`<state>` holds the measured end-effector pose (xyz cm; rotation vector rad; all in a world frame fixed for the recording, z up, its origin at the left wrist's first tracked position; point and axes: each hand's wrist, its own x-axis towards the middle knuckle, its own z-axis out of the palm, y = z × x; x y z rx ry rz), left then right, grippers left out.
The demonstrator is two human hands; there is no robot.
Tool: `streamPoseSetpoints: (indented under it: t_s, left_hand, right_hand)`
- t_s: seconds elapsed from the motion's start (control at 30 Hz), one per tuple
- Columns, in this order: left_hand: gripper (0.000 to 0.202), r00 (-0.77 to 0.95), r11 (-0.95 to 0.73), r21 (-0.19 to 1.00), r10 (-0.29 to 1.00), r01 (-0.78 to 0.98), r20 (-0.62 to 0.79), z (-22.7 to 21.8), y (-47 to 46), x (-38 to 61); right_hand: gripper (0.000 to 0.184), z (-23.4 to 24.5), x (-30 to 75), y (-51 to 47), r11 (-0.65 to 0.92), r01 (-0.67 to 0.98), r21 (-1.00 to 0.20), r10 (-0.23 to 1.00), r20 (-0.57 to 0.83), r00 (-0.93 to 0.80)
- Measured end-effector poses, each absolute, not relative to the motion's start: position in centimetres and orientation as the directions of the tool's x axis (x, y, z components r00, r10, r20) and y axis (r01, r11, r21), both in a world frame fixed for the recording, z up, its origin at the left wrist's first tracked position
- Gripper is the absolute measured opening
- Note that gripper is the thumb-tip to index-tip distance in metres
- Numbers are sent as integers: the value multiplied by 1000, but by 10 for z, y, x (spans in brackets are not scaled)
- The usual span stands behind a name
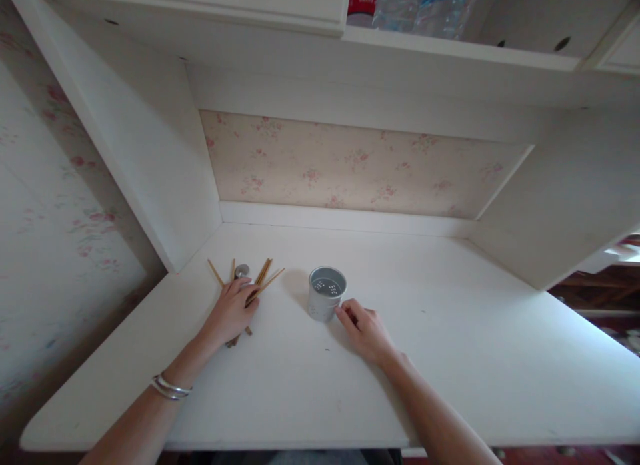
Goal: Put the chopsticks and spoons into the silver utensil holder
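Observation:
On the white desk, my left hand lies over a loose bundle of wooden chopsticks, its fingers closed around some of them. The sticks fan out at differing angles beyond and below the hand. A round metal piece, perhaps a spoon's bowl, shows just past my fingers; the rest of it is covered. To the right stands an upright silvery metal utensil holder with small holes in its bottom and side. My right hand pinches the holder's lower right side with curled fingers.
The white desk has side panels at left and right. An overhead shelf holds plastic bottles. Floral wallpaper covers the back wall. A silver bracelet circles my left wrist.

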<state>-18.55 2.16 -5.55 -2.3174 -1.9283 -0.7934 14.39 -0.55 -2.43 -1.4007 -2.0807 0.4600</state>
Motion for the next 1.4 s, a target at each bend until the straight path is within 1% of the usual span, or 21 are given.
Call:
streamPoseSetpoints:
  t_s: [0.3, 0.57, 1.1, 1.4]
  left_hand:
    - [33, 98, -235, 317, 914, 919, 393, -54, 21, -185]
    - [35, 97, -214, 317, 933, 924, 347, -51, 20, -184]
    - [33, 115, -240, 303, 918, 922, 379, -54, 21, -185]
    - [34, 125, -247, 300, 919, 921, 374, -56, 22, -186]
  right_hand:
    - [35, -22, 143, -6, 382, 726, -572, 924, 263, -279]
    - [34, -22, 144, -6, 378, 725, -575, 926, 245, -288]
    - [34, -20, 144, -6, 386, 724, -571, 922, 249, -295]
    - [34, -21, 144, -6, 385, 731, -563, 923, 246, -297]
